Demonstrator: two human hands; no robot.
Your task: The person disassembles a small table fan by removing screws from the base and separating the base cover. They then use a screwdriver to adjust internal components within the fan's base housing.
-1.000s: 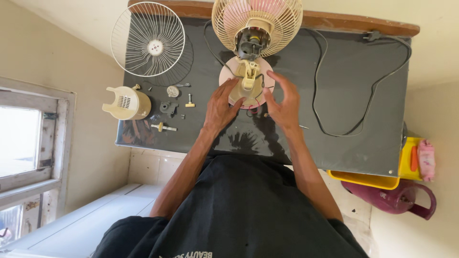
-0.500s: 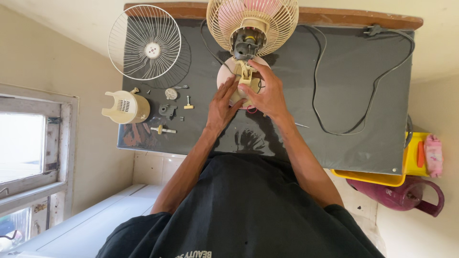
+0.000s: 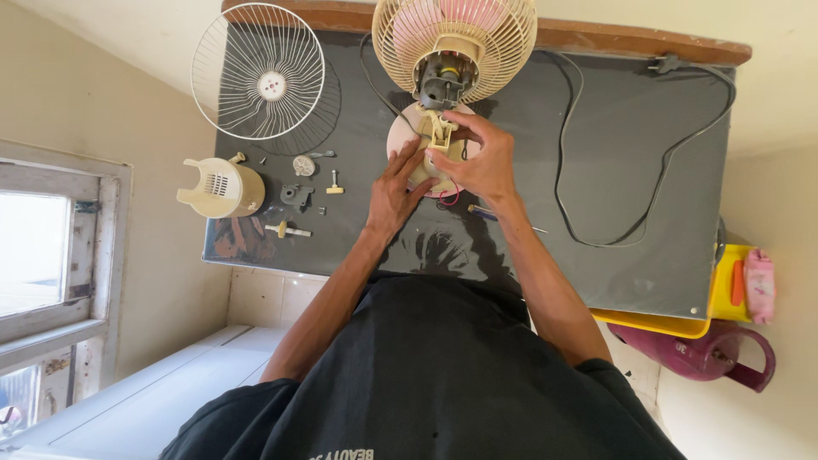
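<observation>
Plastic, yellow and glossy, made up the bin [image 3: 660, 322] tucked under the right edge of the tabletop [image 3: 630, 213], and what lay in it stayed hidden; a pink lidded item [image 3: 758, 285] sat at its far end and a purple jug [image 3: 703, 353] stood just beside it. Both forearms reached straight out from the body. The left hand [image 3: 394, 189] lay flat, fingers spread apart, on the round pink fan base [image 3: 407, 140]. The right hand [image 3: 484, 162] curled over the cream neck bracket [image 3: 438, 135], fingertips pinched together on it, below the bare motor [image 3: 443, 81] and the ribbed cream rear guard [image 3: 456, 34]. That fan stood at the far middle of the dark, matte tabletop. To the left lay a thin wire front guard [image 3: 258, 72], a cream slotted motor cover [image 3: 221, 187] and small screws and fittings [image 3: 298, 196]. A black cord [image 3: 596, 230] looped across the right side.
</observation>
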